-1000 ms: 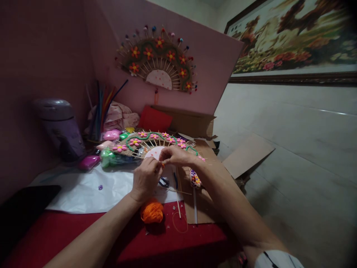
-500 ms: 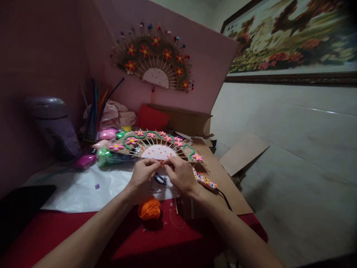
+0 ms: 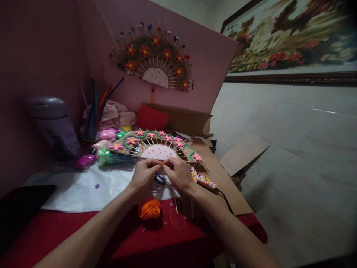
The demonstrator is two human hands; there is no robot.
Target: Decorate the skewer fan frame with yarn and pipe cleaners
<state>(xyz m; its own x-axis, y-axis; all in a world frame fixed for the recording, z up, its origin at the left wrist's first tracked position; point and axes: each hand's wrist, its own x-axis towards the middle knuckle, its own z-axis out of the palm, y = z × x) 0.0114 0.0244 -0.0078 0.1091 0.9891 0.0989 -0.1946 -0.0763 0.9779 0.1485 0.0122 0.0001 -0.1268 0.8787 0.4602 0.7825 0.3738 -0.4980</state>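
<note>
My left hand [image 3: 144, 175] and my right hand [image 3: 178, 174] meet fingertip to fingertip at the lower edge of a fan-shaped craft piece [image 3: 156, 145] with pink flowers, a green vine and wooden sticks. Both hands pinch a small orange bit [image 3: 161, 162] between thumb and fingers, just below the fan's pale half-round base. A ball of orange yarn [image 3: 150, 208] lies on the red cloth [image 3: 83, 230] under my left wrist. A bead-covered tool [image 3: 205, 179] with a black cord lies by my right hand.
A finished fan [image 3: 154, 59] hangs on the pink board [image 3: 212, 63]. A purple pot [image 3: 54, 124], coloured pipe cleaners [image 3: 97, 104] and clay packs [image 3: 107, 134] stand at the left. White paper [image 3: 83, 186], cardboard sheets [image 3: 242, 152] and a black object [image 3: 19, 204] lie around.
A second ago my hands were higher over the fan's base; they have dropped just below it. The view shifted left. The bead-covered tool now lies flat by my right hand.
</note>
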